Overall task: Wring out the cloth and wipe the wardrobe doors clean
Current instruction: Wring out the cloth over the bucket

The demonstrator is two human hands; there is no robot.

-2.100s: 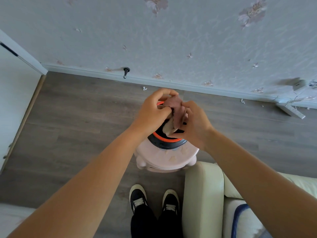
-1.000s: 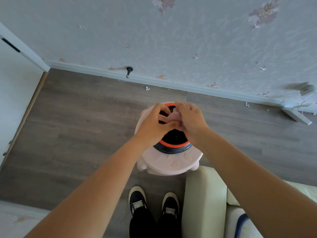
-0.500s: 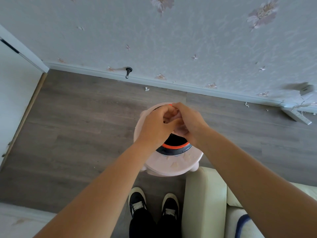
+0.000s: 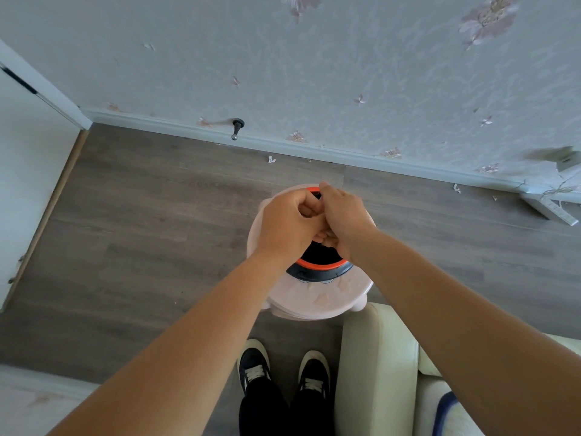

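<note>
Both sets of fingers (image 4: 309, 201) were curled tight and pressed together. The left hand (image 4: 287, 221) and the right hand (image 4: 344, 220) met knuckle to knuckle and gripped the cloth (image 4: 320, 237) between them. Only one pale pink sliver of the cloth showed under the fingers. The rest was hidden in the fists, so its long axis and the way it pointed could not be told.

Directly beneath the fingers sat one black insert with an orange ring (image 4: 320, 265), set in one pale pink round tub (image 4: 317, 302) on the floor (image 4: 141, 231). The fingers were held above the far half of the ring.

Nearer the person than the fingers stood two dark shoes with white laces, one on the left (image 4: 253, 366) and one on the right (image 4: 314, 372). To the right of the fingers and nearer the person was one cream sofa arm (image 4: 377, 357), just beside the tub.

Beyond the fingers ran a white skirting board (image 4: 314, 149) under flowered wallpaper (image 4: 314, 73). One dark door stop (image 4: 236, 129) stuck out of it to the fingers' left. Three small white scraps lay on the floor near the skirting. Far left of the fingers stood a white panel (image 4: 28, 152). Far right lay a white strip (image 4: 553, 209), and the marks on it were too small to read.
</note>
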